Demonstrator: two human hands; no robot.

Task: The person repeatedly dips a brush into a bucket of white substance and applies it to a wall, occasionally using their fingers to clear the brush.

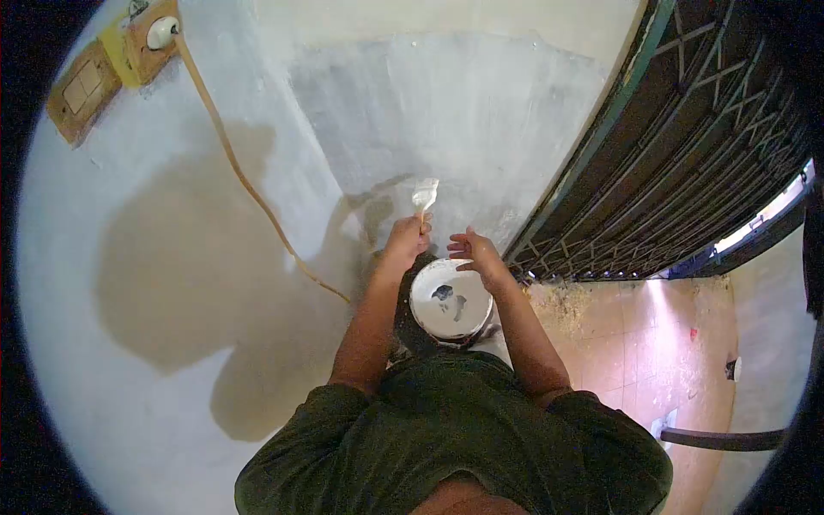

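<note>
My left hand (408,239) is closed round the handle of a putty knife (425,194), whose blade points up and carries white paste. Just below and to the right is a round white bucket (421,318), seen from above, with white material and a few dark grey patches inside. Over the bucket's upper right rim is my right hand (477,256), its fingers spread and holding nothing. In front of both hands stands a wall (446,103) with grey and white smeared areas.
A yellowish cable (230,154) hangs from a plug (162,33) at upper left, beside a switch plate (83,89). A dark folding metal gate (661,154) stands at right. Below it lies a tiled floor (609,343) with scattered debris. A dark bar (725,440) juts in at lower right.
</note>
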